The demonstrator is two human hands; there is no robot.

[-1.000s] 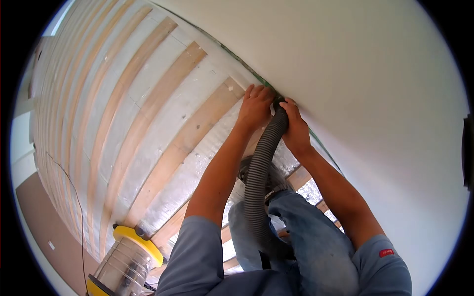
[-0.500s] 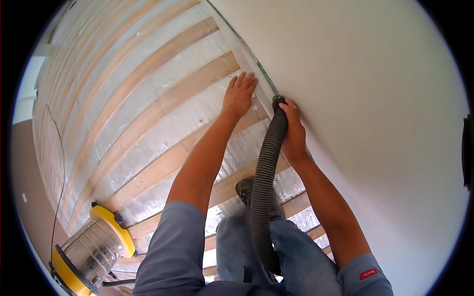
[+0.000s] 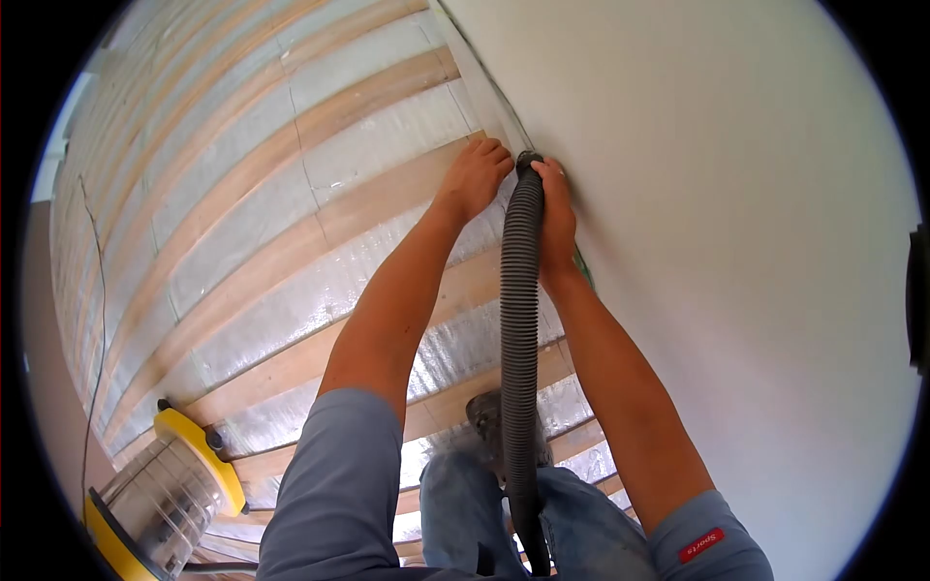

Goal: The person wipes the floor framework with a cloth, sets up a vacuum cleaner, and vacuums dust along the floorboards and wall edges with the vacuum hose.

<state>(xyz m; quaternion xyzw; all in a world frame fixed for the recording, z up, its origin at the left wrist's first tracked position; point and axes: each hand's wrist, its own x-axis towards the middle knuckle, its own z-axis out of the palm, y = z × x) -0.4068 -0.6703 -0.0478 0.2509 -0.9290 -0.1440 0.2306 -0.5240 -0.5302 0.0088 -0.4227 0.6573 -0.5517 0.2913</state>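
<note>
My right hand (image 3: 555, 208) is wrapped round the end of a black ribbed vacuum hose (image 3: 520, 290), its mouth at the gap where the floor meets the white wall (image 3: 736, 223). From there the hose runs back between my legs. Just left of the hose mouth is my left hand (image 3: 474, 179), fingers curled and close together over the end of a wooden batten (image 3: 387, 189) by the floor's edge. Whatever those fingertips hold, if anything, is hidden. Silvery foil sheeting (image 3: 291, 324) shows between the battens.
A vacuum cleaner (image 3: 170, 494) with a clear drum and yellow rims stands at lower left, a thin cord (image 3: 101, 281) rising beside it. My shoe (image 3: 487, 416) rests on the battens below the hose. More battens stretch away to the upper left.
My left hand has gone from flat and spread to curled, close to the hose mouth. The hose end and my right hand have moved farther along the wall, and the view has shifted.
</note>
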